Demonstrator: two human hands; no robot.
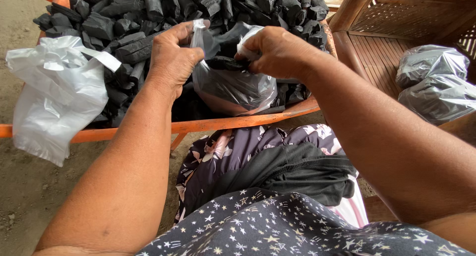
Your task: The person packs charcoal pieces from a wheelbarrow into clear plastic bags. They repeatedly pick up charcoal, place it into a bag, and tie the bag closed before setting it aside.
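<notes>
An orange wheelbarrow [233, 122] carries heaped black charcoal [148, 18]; two filled bags [434, 82] lie on a wooden bench [377, 53].

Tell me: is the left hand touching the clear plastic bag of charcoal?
Touching. The head view shows the left hand pinching the clear plastic bag at its rim.

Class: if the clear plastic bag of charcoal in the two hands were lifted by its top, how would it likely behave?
The clear plastic bag would probably sag: its film looks thin and crumpled. It likely feels bottom-heavy, with charcoal pieces filling it. Jagged lumps might puncture it.
</notes>
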